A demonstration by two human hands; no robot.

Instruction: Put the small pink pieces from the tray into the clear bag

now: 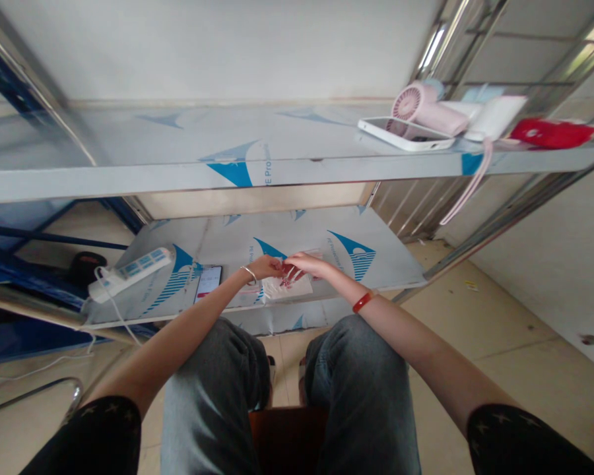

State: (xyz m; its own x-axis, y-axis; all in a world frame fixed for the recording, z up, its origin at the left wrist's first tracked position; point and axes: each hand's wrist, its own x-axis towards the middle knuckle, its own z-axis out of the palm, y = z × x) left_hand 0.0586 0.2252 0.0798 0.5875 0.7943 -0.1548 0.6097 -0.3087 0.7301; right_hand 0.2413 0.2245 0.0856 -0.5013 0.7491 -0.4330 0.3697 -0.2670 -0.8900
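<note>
My left hand [267, 267], with a silver bangle at the wrist, is closed in a pinch over the lower shelf. Its fingertips meet those of my right hand [304, 262], whose fingers are bent and closed too. What they pinch is too small and blurred to name. Right under the hands lies a clear and whitish plastic bag [290, 289] with small red shapes in or on it, partly hidden by my fingers. A phone [208, 282] with a lit screen lies left of my left hand.
A white power strip [131, 272] with a trailing cable sits at the left of the lower shelf [391, 264]. Above runs an upper shelf [153, 175], carrying a white-framed phone or tablet [376, 127], a pink handheld fan [428, 112] and a red packet [554, 134]. My knees are below.
</note>
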